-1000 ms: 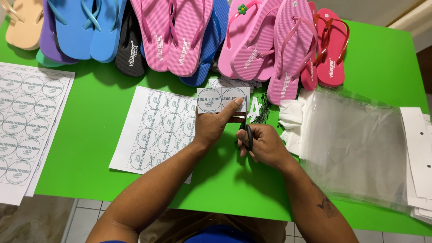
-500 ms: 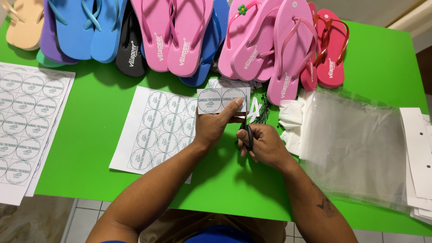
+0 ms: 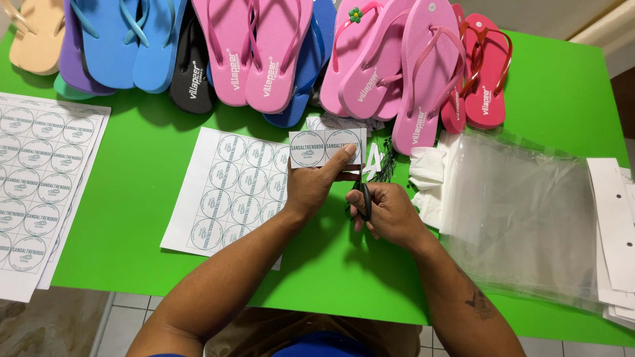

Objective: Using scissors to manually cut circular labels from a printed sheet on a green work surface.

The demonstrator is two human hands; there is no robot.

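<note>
Left hand pinching label strip, right hand gripping scissors, label sheet beside, flip-flops behind

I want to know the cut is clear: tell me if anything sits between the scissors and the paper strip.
Nothing visible does. The left hand holds the strip of two round labels up by its lower edge, thumb on its face. The right hand holds the black scissors just below the strip's right end, with only green table behind.

Small two-label paper strip held upright, black-handled scissors beneath
</note>
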